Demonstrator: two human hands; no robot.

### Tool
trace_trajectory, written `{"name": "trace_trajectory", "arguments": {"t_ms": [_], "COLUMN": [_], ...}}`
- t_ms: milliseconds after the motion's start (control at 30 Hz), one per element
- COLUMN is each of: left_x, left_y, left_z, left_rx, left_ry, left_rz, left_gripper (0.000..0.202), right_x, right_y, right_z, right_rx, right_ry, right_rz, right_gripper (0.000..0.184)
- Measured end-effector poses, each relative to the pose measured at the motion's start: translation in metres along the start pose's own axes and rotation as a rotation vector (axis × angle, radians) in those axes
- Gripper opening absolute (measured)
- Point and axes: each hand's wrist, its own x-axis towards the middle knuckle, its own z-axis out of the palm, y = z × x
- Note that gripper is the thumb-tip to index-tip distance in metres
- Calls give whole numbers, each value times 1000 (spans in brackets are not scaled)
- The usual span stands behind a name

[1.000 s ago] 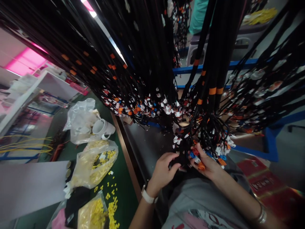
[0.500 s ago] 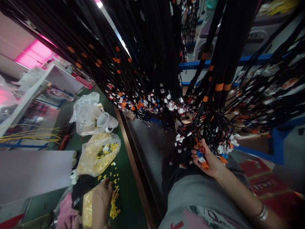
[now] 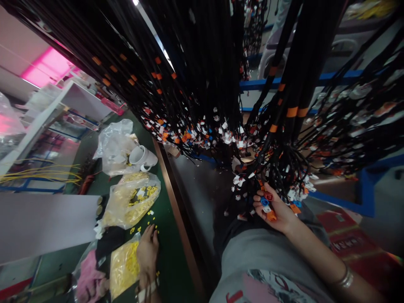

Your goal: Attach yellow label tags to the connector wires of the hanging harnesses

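Note:
My left hand [image 3: 147, 249] lies palm down on the green tabletop [image 3: 173, 261], fingers stretched forward over small yellow plastic pieces [image 3: 136, 229]. Part of that scatter is hidden beneath it. Just left of the hand is a clear bag of yellow pieces [image 3: 124, 267]. Cupped in my right hand [image 3: 279, 212] is a cluster of wire connectors: a red connector [image 3: 268, 197], a blue connector [image 3: 264, 202], a white connector [image 3: 267, 208] and an orange connector [image 3: 271, 216]. Their black cables run up into a hanging wire harness [image 3: 284, 153].
Thick bundles of black harnesses [image 3: 202, 63] hang ahead, their ends full of white and orange connectors. On the table stand a white mug [image 3: 147, 156], an open bag of yellow pieces [image 3: 126, 214] and a pink cloth item [image 3: 90, 277]. A blue frame [image 3: 368, 189] stands right.
My left hand has moved right and forward over the yellow pieces, covering the pile that showed beside it. My right hand keeps its hold on the connectors, almost unmoved.

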Motion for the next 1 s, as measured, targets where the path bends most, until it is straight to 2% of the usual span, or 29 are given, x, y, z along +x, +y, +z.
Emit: {"name": "trace_trajectory", "arguments": {"t_ms": [233,400,567,700,833,1000], "left_x": [-11,-12,-9,-2,6,9], "left_y": [10,9,9,9,10,12], "left_z": [-1,-2,-9,-15,-17,-12], "left_rx": [28,-17,-104,-153,-161,-124], "left_ry": [65,107,60,-60,-124,-96], "left_rz": [69,-4,-105,-185,-210,-152], "left_gripper": [33,29,28,32,31,35], "right_x": [-1,0,0,0,-2,-4], "right_y": [0,0,1,2,3,3], "right_z": [1,-1,-4,-2,0,1], "right_rx": [-9,-8,7,9,30,36], "right_ry": [-23,-21,-34,0,13,21], "right_rz": [-7,-10,-13,-37,-54,-51], "right_gripper": [30,29,32,30,28,28]}}
